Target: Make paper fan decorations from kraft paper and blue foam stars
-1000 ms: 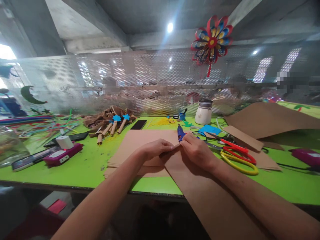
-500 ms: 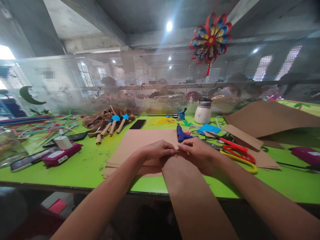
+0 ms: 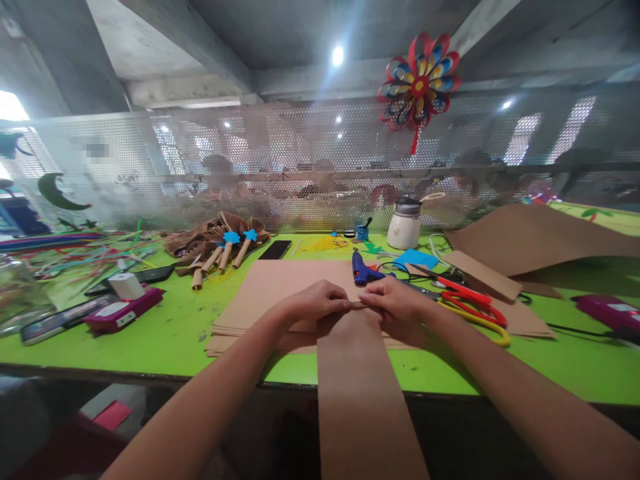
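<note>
A long strip of brown paper point(image 3: 360, 393) runs from the table's middle toward me and hangs over the front edge. My left hand point(image 3: 315, 300) and my right hand point(image 3: 395, 303) both pinch its far end, fingertips nearly meeting, fingers closed on the paper. Under the hands lies a stack of brown paper sheets point(image 3: 270, 293) on the green table point(image 3: 165, 333). Just beyond my right hand rests a blue glue gun point(image 3: 364, 270).
Red and yellow scissors point(image 3: 475, 307) lie right of my hands, with more brown paper point(image 3: 530, 237) behind. A white jar point(image 3: 406, 223), a black phone point(image 3: 276, 249), rolled paper sticks point(image 3: 220, 250), a pink box with a tape roll point(image 3: 125, 300) and straws stand around. A perforated screen backs the table.
The brown strip has swung from a slant toward the right into a straight line toward me. Both hands stay pinched on its far end, shifted slightly left.
</note>
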Motion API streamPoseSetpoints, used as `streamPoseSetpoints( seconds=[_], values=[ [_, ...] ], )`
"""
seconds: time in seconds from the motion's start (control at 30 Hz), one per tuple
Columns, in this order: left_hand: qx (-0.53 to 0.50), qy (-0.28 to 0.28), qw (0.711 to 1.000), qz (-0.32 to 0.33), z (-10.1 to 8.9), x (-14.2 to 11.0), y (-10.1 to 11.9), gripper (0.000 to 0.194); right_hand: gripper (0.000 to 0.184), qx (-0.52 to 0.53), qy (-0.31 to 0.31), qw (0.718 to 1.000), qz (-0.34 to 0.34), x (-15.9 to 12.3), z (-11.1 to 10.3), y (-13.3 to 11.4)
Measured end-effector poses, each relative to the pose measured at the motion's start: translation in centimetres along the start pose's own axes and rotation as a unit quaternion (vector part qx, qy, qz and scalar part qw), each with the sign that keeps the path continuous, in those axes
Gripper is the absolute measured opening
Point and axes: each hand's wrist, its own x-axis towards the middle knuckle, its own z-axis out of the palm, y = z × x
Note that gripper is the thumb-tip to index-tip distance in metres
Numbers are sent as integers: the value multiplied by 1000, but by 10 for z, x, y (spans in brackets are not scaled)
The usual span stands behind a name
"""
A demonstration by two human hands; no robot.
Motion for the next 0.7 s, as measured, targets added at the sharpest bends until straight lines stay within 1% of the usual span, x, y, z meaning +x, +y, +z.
streamPoseSetpoints(
  seconds=[0.1,0.17,0.23,0.47,0.7],
  values=[
    [17,6,1000,8,1,0,-1,37,45,40,7,999,-15,0,2,3],
    [19,13,1000,7,1,0,0,35,41,35,15,999,-30,0,2,1],
    [25,19,999,6,2,1,2,33,37,23,5,999,-38,-1,3,-2],
    [42,35,998,23,6,3,3,31,37,1,-34,999,-35,-1,-3,-6],
    [23,36,999,27,6,2,5,30,38,52,-49,997,-15,-1,-10,4]
  ],
)
